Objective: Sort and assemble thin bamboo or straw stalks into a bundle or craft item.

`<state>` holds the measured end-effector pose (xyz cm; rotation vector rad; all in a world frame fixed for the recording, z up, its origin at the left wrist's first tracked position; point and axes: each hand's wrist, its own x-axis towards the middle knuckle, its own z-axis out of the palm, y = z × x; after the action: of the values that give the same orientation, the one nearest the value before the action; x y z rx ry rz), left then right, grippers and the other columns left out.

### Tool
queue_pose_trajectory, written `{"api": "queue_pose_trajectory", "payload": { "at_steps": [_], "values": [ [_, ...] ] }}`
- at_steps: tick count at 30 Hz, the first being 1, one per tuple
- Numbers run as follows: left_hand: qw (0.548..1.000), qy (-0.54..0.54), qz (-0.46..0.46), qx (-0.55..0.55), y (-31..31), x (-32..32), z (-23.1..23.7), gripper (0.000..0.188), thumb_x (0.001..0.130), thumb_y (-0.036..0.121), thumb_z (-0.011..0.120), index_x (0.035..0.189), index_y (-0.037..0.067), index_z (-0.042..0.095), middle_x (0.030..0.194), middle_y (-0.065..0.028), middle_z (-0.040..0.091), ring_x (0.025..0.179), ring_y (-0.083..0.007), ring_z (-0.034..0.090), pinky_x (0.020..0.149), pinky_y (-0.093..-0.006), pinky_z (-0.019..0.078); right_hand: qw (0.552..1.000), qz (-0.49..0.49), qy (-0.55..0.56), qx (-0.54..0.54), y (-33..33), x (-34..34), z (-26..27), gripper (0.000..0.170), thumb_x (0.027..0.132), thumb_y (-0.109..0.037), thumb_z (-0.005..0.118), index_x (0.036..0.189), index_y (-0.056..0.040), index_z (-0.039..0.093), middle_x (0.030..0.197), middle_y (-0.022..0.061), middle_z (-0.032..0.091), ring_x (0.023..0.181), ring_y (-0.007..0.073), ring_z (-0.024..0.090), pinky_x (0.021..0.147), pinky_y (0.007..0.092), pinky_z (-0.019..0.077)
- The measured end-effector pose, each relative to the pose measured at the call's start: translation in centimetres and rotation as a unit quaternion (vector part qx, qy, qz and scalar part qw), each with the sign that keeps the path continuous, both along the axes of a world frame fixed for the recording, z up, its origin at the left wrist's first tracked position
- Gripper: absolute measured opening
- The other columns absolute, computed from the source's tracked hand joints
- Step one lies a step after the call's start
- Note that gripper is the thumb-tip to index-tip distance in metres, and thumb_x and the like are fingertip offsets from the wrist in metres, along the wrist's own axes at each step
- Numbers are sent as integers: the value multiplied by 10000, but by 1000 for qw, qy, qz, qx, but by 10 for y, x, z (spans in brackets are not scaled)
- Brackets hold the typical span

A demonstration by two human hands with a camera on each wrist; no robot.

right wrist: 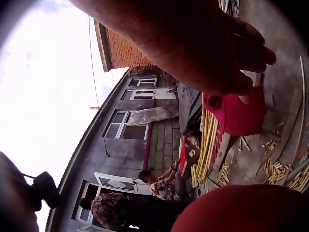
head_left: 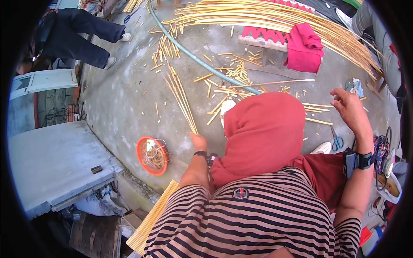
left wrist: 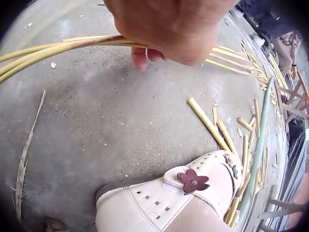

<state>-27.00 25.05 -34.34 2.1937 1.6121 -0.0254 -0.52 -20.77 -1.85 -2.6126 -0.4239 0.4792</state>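
Note:
In the head view my left hand [head_left: 198, 142] grips several thin yellow stalks [head_left: 183, 103] by one end, their split, brownish far ends reaching forward over the concrete. The left wrist view has the stalks [left wrist: 43, 55] passing through the curled fingers of that hand [left wrist: 174, 29], above a white shoe [left wrist: 145, 203] with a flower on its strap. My right hand [head_left: 347, 105] is raised at the right, fingers loosely bent around nothing. Scissors with blue handles [head_left: 337, 139] lie on the ground below it. A red cloth [head_left: 264, 129] covers my lap.
Cut stalk pieces [head_left: 241, 75] litter the ground ahead. A green hose [head_left: 189, 51] curves across it. Long stalks [head_left: 275, 15] lie over a low bench [head_left: 262, 42] with a crimson cloth [head_left: 305, 47]. An orange basin [head_left: 140, 150] stands left. Other people [head_left: 88, 30] are nearby.

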Motion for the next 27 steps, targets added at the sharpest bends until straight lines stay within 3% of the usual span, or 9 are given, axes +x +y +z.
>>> {"api": "queue_pose_trajectory", "payload": {
  "at_steps": [3, 6, 13, 14, 17, 19, 20, 23, 27],
  "values": [
    [989, -144, -35, -7, 0, 5, 15, 167, 887, 67, 460, 1043, 10, 476, 890, -231, 593, 823, -393, 584, 721, -450, 447, 1000, 11, -1, -18, -1, -1, 1, 228, 788, -82, 635, 988, 13, 582, 793, 191, 625, 743, 332, 614, 665, 389, 471],
    [974, -202, -68, -73, 11, 5, -9, 221, 878, 42, 495, 1099, 35, 490, 886, -195, 592, 802, -344, 572, 736, -404, 446, 999, 23, 3, -23, 1, -3, 1, 234, 784, -88, 641, 992, 5, 584, 809, 194, 629, 767, 343, 616, 675, 395, 473],
    [962, -112, -178, -173, 12, 11, -38, 261, 823, 56, 572, 1082, 38, 552, 958, -183, 617, 896, -329, 602, 778, -399, 460, 998, 41, 19, -54, 2, -9, 7, 245, 775, -107, 651, 996, -16, 597, 823, 185, 636, 780, 352, 615, 698, 400, 487],
    [954, 7, -262, -146, 16, 11, -35, 384, 806, 152, 628, 1164, 52, 532, 1045, -204, 602, 995, -346, 578, 838, -425, 456, 998, 41, 20, -53, 1, -10, 7, 255, 766, -120, 656, 995, -21, 602, 822, 179, 639, 782, 349, 618, 699, 403, 489],
    [958, 98, -266, -42, 17, 23, -24, 676, 771, 364, 672, 1297, 20, 423, 1207, -234, 522, 1131, -367, 494, 972, -427, 394, 997, 39, 31, -65, -1, -13, 13, 267, 751, -130, 668, 990, -27, 609, 820, 174, 641, 784, 346, 620, 700, 407, 491],
    [968, 81, -239, -11, 25, 39, -4, 613, 776, 373, 659, 1264, 50, 475, 1220, -219, 521, 1140, -364, 490, 963, -426, 398, 997, 50, 20, -57, -3, -14, 15, 279, 735, -145, 682, 983, -33, 618, 820, 176, 641, 784, 345, 621, 703, 413, 492],
    [969, 50, -241, 32, 29, 51, 6, 484, 785, 308, 661, 1185, 58, 549, 1156, -199, 572, 1096, -362, 524, 931, -426, 423, 997, 55, 14, -53, -1, -15, 16, 278, 732, -149, 686, 977, -34, 623, 822, 175, 643, 787, 346, 621, 708, 414, 493],
    [966, -141, -216, -18, 57, 100, 42, 355, 794, 219, 660, 1094, 39, 601, 1058, -183, 625, 999, -335, 589, 879, -396, 462, 996, 69, 5, -52, -4, -18, 15, 285, 728, -139, 692, 986, -34, 629, 816, 166, 646, 784, 336, 625, 707, 402, 497],
    [903, -357, -238, -34, 53, 182, 169, 227, 830, 93, 612, 1043, 14, 616, 991, -135, 660, 890, -207, 635, 804, -308, 489, 996, 76, 11, -53, 0, -17, 27, 278, 733, -157, 691, 976, -38, 631, 886, 189, 645, 847, 355, 618, 739, 420, 498]
  ]
}}
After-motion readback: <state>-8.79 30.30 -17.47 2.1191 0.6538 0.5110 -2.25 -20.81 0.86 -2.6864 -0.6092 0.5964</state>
